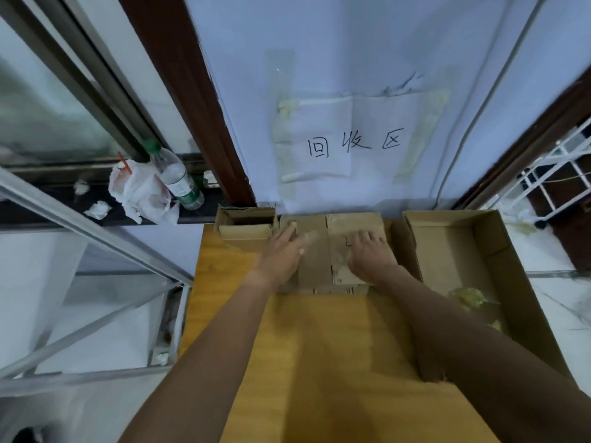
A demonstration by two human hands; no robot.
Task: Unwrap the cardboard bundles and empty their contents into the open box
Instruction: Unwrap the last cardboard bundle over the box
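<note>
Fingers (pixel 292 232) of the left hand (pixel 281 254) lie straight on the cardboard bundle (pixel 316 254). Those of the right hand (pixel 371 254) bend over it, grip unclear, beside the open box (pixel 447 251).

We are looking steeply down from head height, facing the wall (pixel 319 43) beyond the wooden table (pixel 319 346). We are viewing it close, through a wide lens

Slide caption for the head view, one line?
Left hand and right hand on the cardboard bundle, open box beside it.
</note>
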